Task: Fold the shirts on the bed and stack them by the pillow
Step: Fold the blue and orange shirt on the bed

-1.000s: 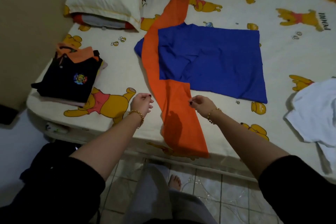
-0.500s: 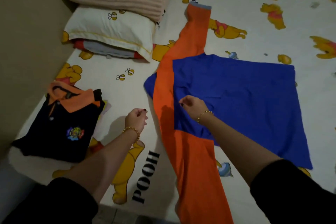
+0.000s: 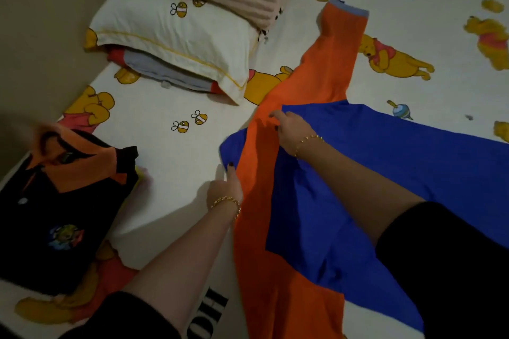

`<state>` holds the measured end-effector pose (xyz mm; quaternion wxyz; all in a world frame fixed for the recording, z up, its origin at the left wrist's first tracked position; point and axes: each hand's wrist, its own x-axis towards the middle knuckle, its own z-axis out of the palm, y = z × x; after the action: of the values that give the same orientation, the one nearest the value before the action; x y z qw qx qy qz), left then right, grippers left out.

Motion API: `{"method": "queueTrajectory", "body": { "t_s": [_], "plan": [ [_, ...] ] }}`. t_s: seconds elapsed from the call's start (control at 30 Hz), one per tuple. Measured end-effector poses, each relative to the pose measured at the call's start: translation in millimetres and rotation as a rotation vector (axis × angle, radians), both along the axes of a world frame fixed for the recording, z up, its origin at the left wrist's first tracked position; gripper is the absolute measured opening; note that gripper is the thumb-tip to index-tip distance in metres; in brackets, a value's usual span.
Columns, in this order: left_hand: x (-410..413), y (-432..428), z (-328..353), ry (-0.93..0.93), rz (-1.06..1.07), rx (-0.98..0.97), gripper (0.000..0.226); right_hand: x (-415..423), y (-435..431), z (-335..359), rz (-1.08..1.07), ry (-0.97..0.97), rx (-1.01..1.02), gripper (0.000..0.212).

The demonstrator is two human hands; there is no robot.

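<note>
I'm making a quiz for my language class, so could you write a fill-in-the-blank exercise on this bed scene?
1. The folded shirt with the orange collar is ____.
2. The right hand is on the spread shirt, whose body is ____.
3. Its sleeve near the pillow is ____.

Missing words: black; blue; orange.
</note>
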<state>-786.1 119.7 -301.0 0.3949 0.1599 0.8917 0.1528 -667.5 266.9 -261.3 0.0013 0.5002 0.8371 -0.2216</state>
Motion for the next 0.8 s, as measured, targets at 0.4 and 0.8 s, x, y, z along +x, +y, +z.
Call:
{"method": "queueTrajectory", "body": {
  "t_s": [0.4,0.8],
  "plan": [
    [-29.7,-11.1,-10.6,0.389,-0.083,0.452,0.029,-56.1,23.7,-20.8,0.155,-0.335,-0.124,0.042],
    [-107.2,-21.4,-0.5,0.519,-0.26,0.342,0.025,-83.5,-11.5,-36.6,-0.073,0.115,-0.079,0.062]
  ]
}}
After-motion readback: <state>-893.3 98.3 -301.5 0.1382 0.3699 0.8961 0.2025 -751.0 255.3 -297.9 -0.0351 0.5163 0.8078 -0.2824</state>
